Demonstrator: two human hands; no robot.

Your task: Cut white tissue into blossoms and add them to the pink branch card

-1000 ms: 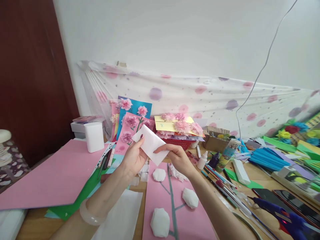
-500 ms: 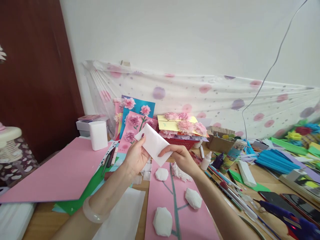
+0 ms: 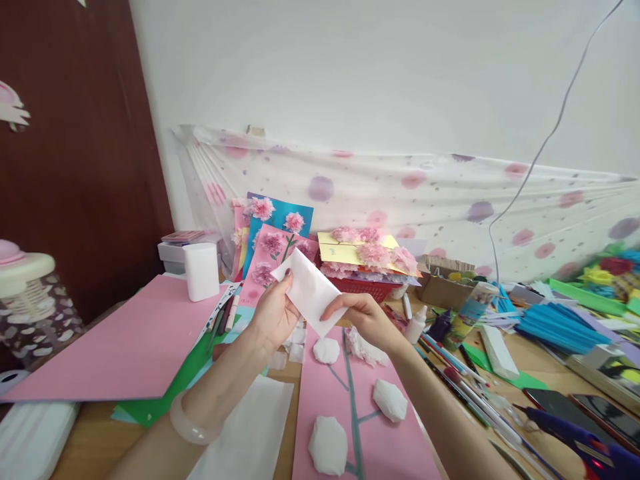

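Head view, hands (image 3: 274, 315) (image 3: 369, 321) pinching thin rectangular tissue (image 3: 311, 292)

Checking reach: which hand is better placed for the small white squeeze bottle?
Probably the right hand: the small white squeeze bottle stands beside it; the left hand grips the folded white tissue farther off.

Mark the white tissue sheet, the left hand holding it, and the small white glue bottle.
white tissue sheet (image 3: 311, 292), head view, middle of its flat face.
left hand (image 3: 273, 315), head view, middle of the hand.
glue bottle (image 3: 415, 326), head view, its white body.
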